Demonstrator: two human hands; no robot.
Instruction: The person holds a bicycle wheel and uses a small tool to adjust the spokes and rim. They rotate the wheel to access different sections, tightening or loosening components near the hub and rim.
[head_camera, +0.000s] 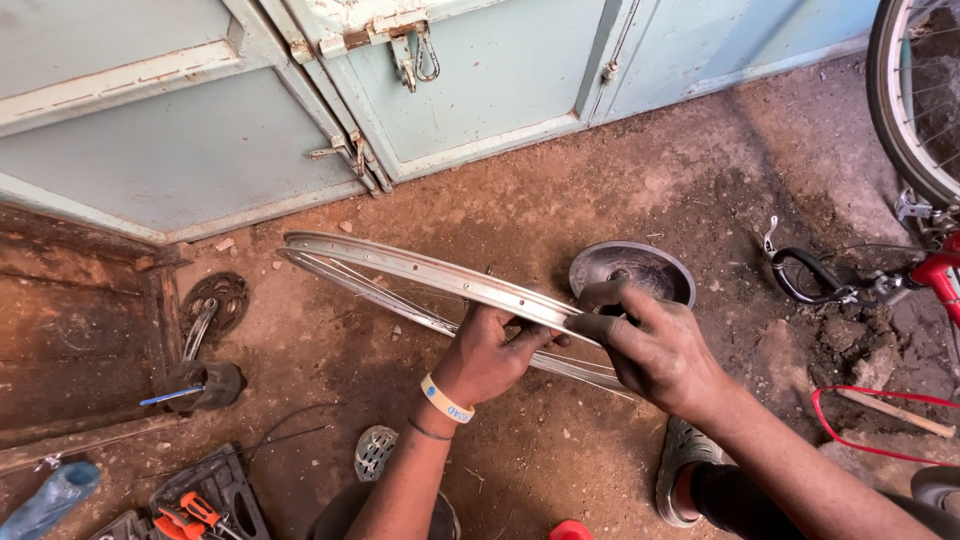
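Hands, left (492, 352) and right (650, 345), each in clamped grip on the tilted wheel rim (420, 268).

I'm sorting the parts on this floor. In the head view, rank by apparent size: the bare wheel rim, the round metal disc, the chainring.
1. Bare wheel rim, held in both hands.
2. Round metal disc, partly hidden by the right hand.
3. Chainring, though close to the disc, so that order is unsure.
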